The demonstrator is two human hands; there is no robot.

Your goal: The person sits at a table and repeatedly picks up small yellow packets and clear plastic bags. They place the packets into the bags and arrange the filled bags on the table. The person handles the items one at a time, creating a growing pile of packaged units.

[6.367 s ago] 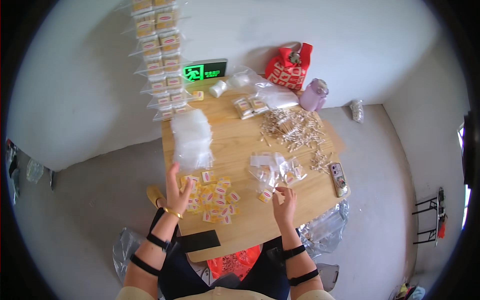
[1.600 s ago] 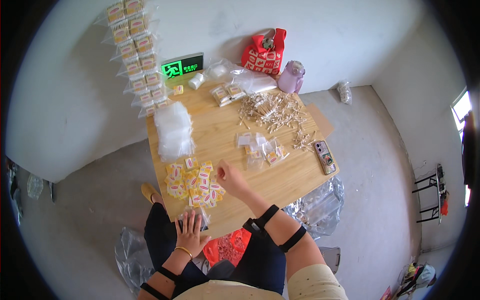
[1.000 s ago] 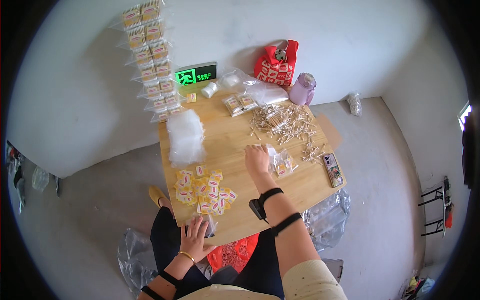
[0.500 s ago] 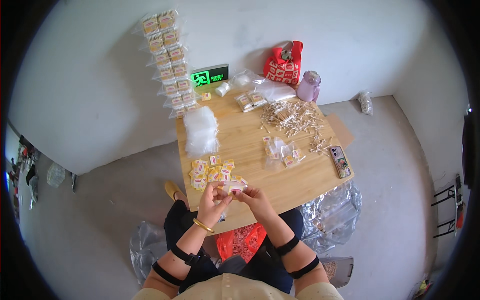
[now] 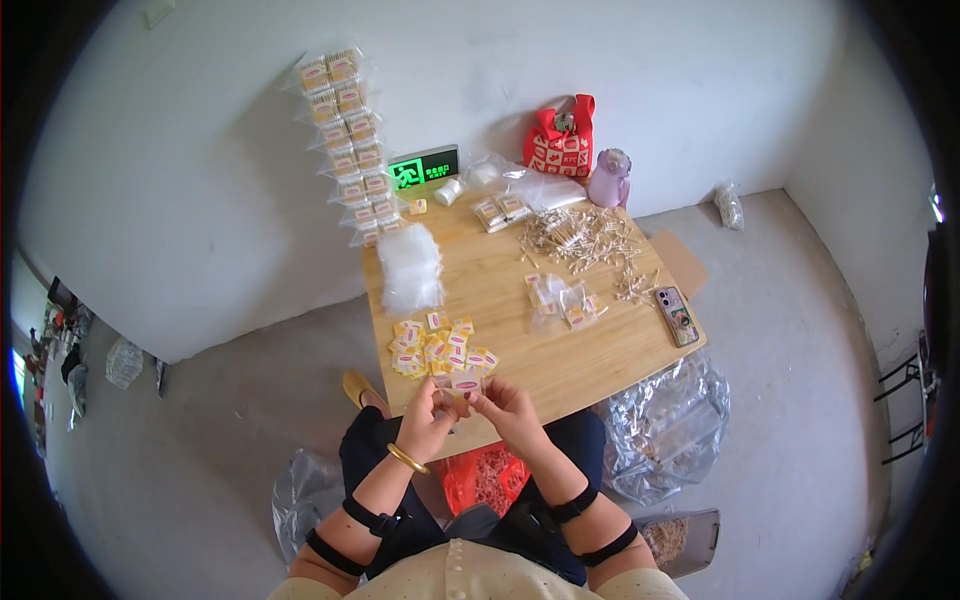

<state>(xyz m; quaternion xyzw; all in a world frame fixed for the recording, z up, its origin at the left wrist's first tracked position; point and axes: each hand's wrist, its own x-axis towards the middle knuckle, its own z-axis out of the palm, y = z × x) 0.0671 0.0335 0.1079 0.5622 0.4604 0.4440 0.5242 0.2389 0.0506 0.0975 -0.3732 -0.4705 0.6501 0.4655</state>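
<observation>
Left hand (image 5: 430,418), right hand (image 5: 508,410) pinch small clear packet (image 5: 466,385) over table (image 5: 590,355) edge.

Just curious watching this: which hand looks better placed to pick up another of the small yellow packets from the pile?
Probably the left hand: the yellow packet pile lies just beyond it on the wooden table. The right hand is farther off. Both pinch a small clear bag.

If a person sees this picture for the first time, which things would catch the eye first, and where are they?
Probably the two hands first: the left hand and right hand meet at the near edge of the wooden table, holding a small clear bag between them. Just beyond lies a bright heap of yellow packets. At the far side, a glowing green sign and a red bag stand against the white wall.
</observation>
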